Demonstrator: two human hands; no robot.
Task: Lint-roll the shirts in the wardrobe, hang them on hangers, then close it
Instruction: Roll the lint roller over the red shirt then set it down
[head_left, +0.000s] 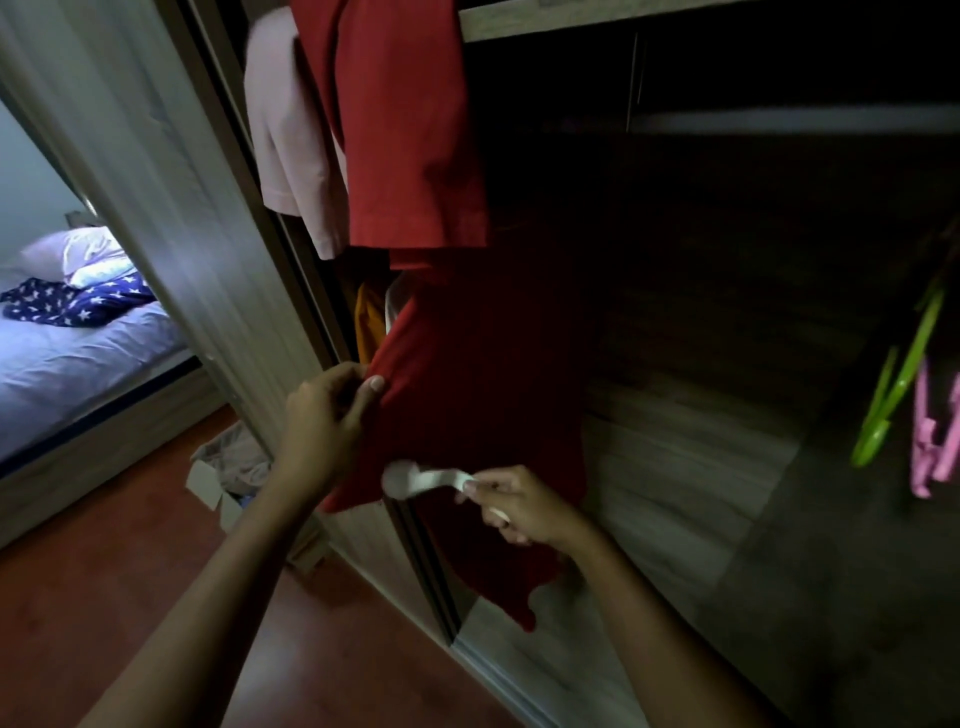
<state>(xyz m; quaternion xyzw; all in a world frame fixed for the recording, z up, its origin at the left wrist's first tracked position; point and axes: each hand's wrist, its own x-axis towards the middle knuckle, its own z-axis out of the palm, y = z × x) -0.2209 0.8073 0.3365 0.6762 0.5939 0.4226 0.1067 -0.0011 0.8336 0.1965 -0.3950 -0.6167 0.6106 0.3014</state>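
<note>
A red shirt (457, 395) hangs in the open wardrobe, its upper part draped near the top shelf and its lower hem reaching down to the wardrobe floor. My left hand (327, 415) pinches the shirt's left edge and holds the cloth taut. My right hand (514, 504) grips the handle of a white lint roller (415, 480), whose head rests against the shirt's lower front. A pale pink shirt (283, 140) hangs to the left of the red one. An orange garment (366, 327) shows behind the red shirt.
Green hangers (893, 384) and pink hangers (935, 441) hang at the wardrobe's right. The sliding door (171, 208) stands at the left. A cardboard box (228, 478) with cloth sits on the red-brown floor. A bed (78, 353) shows beyond the door.
</note>
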